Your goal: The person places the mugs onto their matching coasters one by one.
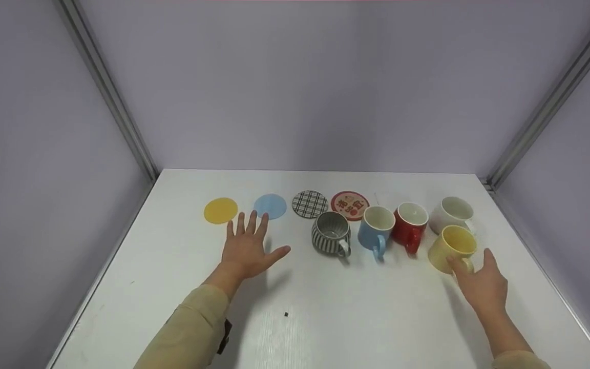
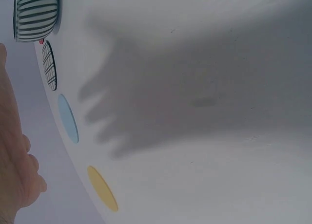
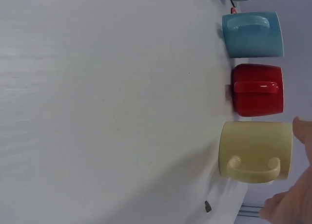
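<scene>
From the head view I see the right hand (image 1: pixel 482 289) at the yellow mug (image 1: pixel 441 256), thumb and fingers spread, not curled round it. The mug stands upright on the tabletop (image 1: pixel 366 307), ahead and slightly left of that hand, in front of the white mug (image 1: pixel 451 209) and near the red mug (image 1: pixel 404 231). The left hand (image 1: pixel 245 253) holds nothing, fingers fanned out just below the yellow coaster (image 1: pixel 220 210) and blue coaster (image 1: pixel 270 206).

In the left wrist view, that hand lies partly out of sight, apart from the tabletop.

In the right wrist view, the thumb is just beside the yellow mug's rim, the handle facing the gap before the fingers; I can't tell whether they touch.
</scene>
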Motion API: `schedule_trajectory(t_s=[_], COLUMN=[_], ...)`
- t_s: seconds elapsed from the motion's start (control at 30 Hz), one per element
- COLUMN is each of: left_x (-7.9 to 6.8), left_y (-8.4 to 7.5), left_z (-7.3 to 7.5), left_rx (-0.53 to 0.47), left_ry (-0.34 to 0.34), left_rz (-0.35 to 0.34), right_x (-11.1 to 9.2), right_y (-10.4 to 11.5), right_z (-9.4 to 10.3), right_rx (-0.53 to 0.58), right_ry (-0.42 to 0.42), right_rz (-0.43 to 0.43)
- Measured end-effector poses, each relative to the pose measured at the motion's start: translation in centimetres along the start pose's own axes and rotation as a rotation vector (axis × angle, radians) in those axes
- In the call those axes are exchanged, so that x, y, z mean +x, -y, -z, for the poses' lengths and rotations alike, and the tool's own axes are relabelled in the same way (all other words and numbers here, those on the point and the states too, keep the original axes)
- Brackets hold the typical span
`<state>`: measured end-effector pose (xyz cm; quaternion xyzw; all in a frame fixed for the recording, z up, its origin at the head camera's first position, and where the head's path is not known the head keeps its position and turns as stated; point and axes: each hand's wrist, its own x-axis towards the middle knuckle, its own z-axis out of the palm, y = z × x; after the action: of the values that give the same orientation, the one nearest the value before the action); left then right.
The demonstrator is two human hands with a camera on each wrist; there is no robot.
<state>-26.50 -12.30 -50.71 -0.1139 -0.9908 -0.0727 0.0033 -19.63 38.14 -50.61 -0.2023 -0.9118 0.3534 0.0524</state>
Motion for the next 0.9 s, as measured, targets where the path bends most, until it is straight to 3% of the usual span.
schedule_trajectory(t_s=[0.27, 0.9], left_x=[-0.2, -0.2], left_y=[0.1, 0.6], left_z=[-0.5, -0.7], left_rx=[-0.008, -0.020], left_ry=[-0.023, -0.007], left_rz=[-0.006, 0.016], right_x=[0.2, 1.1], right_y=[-1.3, -2.3], right_z=[-0.4, -0.6], right_rx=[-0.038, -0.047], right_ry=[0.029, -0.028], right_rz=[0.038, 0.037])
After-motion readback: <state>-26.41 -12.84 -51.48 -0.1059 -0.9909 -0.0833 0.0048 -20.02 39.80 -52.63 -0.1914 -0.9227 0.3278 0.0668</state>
